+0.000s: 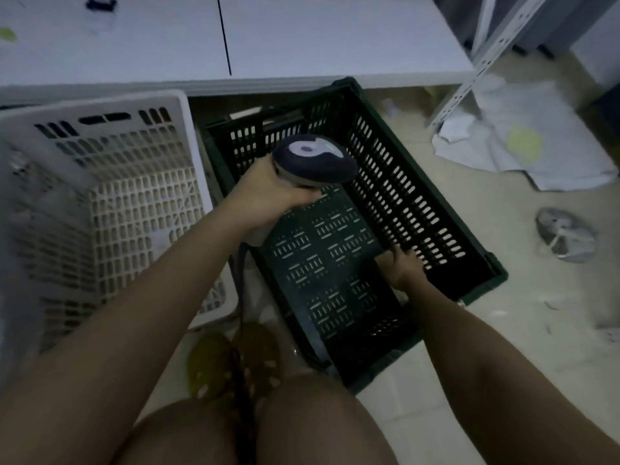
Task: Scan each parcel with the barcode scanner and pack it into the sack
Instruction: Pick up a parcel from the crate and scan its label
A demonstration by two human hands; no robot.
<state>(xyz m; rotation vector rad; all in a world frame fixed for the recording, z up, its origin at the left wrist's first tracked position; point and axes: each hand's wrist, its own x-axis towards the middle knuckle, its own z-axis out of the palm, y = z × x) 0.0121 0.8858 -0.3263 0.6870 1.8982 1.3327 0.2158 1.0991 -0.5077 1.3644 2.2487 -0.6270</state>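
My left hand [268,193] grips the handle of a barcode scanner [313,162], whose dark head with a pale top points right over a dark green slatted crate [402,182] on the floor. Its cable hangs down below my wrist. My right hand [404,268] reaches into the crate's near right part, where its fingers curl over the edge of a dark flat parcel [379,297] lying on the crate bottom. The parcel is dim and hard to make out. Pale crumpled material, perhaps the sack [523,152], lies on the floor at the right.
A white slatted basket [110,196] stands left of the crate. A white table [302,38] spans the back, with a metal shelf upright [483,58] at its right. A round grey object [563,234] lies on the floor. My knees and sandals are at the bottom.
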